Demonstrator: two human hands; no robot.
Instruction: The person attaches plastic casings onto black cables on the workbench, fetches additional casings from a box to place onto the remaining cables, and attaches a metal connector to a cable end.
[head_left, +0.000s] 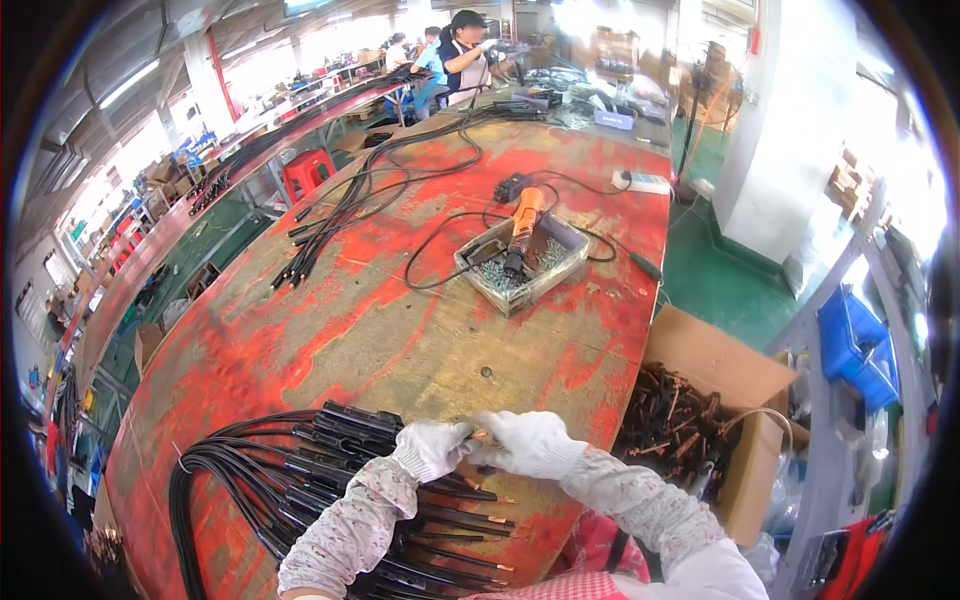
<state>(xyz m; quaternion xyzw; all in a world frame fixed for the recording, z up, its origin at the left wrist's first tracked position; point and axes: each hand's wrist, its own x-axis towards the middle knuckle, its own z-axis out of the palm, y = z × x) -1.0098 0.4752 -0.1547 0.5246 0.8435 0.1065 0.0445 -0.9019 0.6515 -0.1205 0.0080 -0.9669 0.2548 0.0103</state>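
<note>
My left hand (432, 450) and my right hand (535, 444), both in white knit gloves, meet above the near part of the worktable. Their fingers are closed and pressed together around something small. A coppery bit shows between the fingertips, but most of it is hidden. Below and left of my hands lies a bundle of black cables (235, 450) with dark sleeved parts. Several of their bare copper ends (497, 520) point right, and my left forearm crosses over them.
The red, worn worktable (400, 330) carries an orange power screwdriver (526, 215) resting on a tray of screws (510, 290). More black cables (310, 235) lie farther back. Right of the table, a cardboard box (725, 365) holds black and copper parts. Co-workers (462, 65) are at the far end.
</note>
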